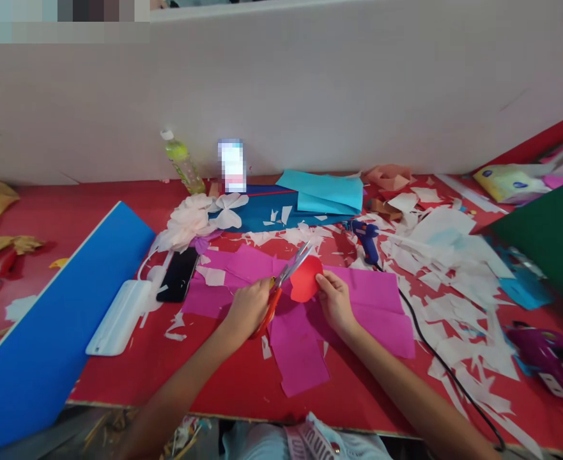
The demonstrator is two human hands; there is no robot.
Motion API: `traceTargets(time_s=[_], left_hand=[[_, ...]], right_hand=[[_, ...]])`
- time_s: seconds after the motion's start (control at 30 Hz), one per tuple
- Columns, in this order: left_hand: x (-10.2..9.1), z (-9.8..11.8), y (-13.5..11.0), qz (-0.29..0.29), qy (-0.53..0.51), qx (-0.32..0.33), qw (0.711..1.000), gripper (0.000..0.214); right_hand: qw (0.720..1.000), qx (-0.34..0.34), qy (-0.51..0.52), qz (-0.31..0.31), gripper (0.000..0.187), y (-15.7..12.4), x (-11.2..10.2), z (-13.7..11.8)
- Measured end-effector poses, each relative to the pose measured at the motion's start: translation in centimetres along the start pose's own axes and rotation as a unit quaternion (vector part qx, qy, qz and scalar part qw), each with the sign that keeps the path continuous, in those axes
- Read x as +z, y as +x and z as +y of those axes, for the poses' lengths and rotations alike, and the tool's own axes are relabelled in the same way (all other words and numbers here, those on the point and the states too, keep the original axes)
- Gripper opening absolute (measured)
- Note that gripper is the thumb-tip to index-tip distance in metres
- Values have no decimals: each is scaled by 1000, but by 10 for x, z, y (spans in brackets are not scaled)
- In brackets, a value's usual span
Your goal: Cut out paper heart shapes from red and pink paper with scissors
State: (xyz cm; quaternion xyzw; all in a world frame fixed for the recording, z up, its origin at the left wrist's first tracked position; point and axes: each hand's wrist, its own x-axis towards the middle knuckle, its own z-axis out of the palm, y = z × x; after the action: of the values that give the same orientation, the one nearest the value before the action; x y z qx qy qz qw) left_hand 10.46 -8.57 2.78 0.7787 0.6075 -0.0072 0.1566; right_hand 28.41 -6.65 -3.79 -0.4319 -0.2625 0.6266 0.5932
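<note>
My left hand [250, 305] is closed around the orange handles of a pair of scissors [291, 267]. Their metal blades point up and away, beside the left edge of a red piece of paper [306, 281] with a rounded outline. Whether the blades touch the paper I cannot tell. Thumb and fingers of my right hand [335, 299] pinch the red paper at its right edge. Sheets of magenta paper [377, 300] lie on the red table [204, 377] beneath both hands.
Left are a black phone [178, 275], a white device [118, 319] and a blue board [65, 300]. A blue glue gun [366, 237] trails a black cable among white paper scraps [454, 287] at right. Pale paper flowers [185, 223], a bottle [184, 163] and turquoise paper [329, 191] lie behind.
</note>
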Motion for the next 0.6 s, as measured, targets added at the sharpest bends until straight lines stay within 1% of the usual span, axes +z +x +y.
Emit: traceTargets(time_s=[0.2, 0.37, 0.5, 0.6], left_hand=[[0, -4, 2, -4, -2, 16, 1000, 21], [-4, -10, 3, -15, 4, 15, 1000, 20], [-7, -18, 0, -21, 13, 20, 999, 19], [-8, -29, -6, -2, -4, 21, 1000, 23]], right_hand=[[1000, 4, -5, 3, 23, 1, -2, 1], [1000, -6, -17, -5, 23, 2, -4, 1], [998, -24, -50, -18, 20, 6, -10, 6], [995, -36, -87, -28, 18, 8, -15, 8]])
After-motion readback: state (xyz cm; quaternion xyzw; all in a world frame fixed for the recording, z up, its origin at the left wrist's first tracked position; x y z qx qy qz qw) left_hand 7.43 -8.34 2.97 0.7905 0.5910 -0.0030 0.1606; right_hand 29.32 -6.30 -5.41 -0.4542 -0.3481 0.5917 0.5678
